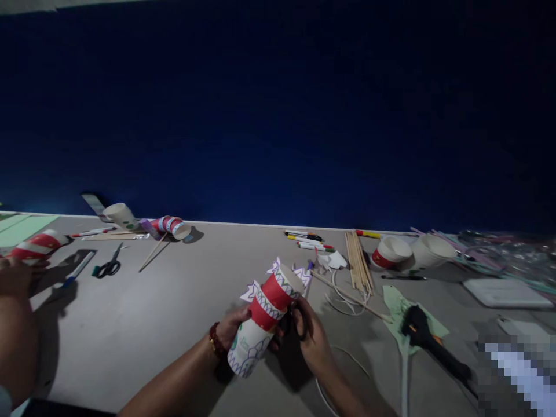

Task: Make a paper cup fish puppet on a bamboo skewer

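Near the middle of the table, my left hand [233,325] is wrapped round a stack of decorated paper cups [266,313]. The stack is tilted, its open mouth toward the upper right. Red bands, white strips with zigzag drawing and purple-edged paper pieces decorate it; the lowest cup is white with purple scallops. At its right side, my right hand [313,339] is closed on scissors [303,324] whose dark handle loops show around the fingers. The blades are hidden behind the cups and hand.
At far left, another person's hand [19,275] holds a red-and-white cup [37,246]. Other scissors [108,265] and a striped cup stack [171,226] lie nearby. To the right are wooden sticks [358,263], a white cable [343,301], cups [391,253] and a black glue gun [434,341].
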Available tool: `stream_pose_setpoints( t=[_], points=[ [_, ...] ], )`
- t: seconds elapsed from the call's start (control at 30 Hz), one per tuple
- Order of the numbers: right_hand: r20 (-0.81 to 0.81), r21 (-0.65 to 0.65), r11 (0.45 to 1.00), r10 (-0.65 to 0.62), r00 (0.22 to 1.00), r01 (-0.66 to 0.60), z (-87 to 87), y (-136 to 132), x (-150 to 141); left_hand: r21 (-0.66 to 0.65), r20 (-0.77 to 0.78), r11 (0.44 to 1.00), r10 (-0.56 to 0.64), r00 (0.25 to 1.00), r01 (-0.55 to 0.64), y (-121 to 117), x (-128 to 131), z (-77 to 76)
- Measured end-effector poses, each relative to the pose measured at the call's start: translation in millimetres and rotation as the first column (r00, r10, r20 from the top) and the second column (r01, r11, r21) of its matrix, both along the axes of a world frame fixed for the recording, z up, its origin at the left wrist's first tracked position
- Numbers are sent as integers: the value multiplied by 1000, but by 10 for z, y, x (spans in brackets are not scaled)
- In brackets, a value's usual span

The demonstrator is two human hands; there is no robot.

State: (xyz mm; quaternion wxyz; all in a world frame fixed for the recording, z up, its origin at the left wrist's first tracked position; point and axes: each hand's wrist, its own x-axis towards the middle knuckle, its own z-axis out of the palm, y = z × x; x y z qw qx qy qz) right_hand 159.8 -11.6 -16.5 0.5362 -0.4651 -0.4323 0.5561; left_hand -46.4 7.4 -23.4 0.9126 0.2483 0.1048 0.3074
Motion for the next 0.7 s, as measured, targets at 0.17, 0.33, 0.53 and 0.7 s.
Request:
stream_pose_setpoints(
  t=[0.17, 0.33, 0.53, 0.7],
  points=[
    [-13, -7, 997, -78, 997, 78, 132, 80, 48, 38, -76, 999, 19, 997, -16, 31, -51, 17],
    [-385, -177, 959, 139, 912, -221, 314, 58, 194, 77, -129, 997, -11, 992, 21, 19, -119, 7],
    [-654, -249, 888, 140, 743, -386, 248, -56, 171, 81, -123, 992, -87, 989, 97, -28, -132, 6],
    [-868, -242, 789, 84, 489, -565, 169, -118, 18, 98, -82, 991, -87, 993, 94, -15, -73, 8]
  ],
)
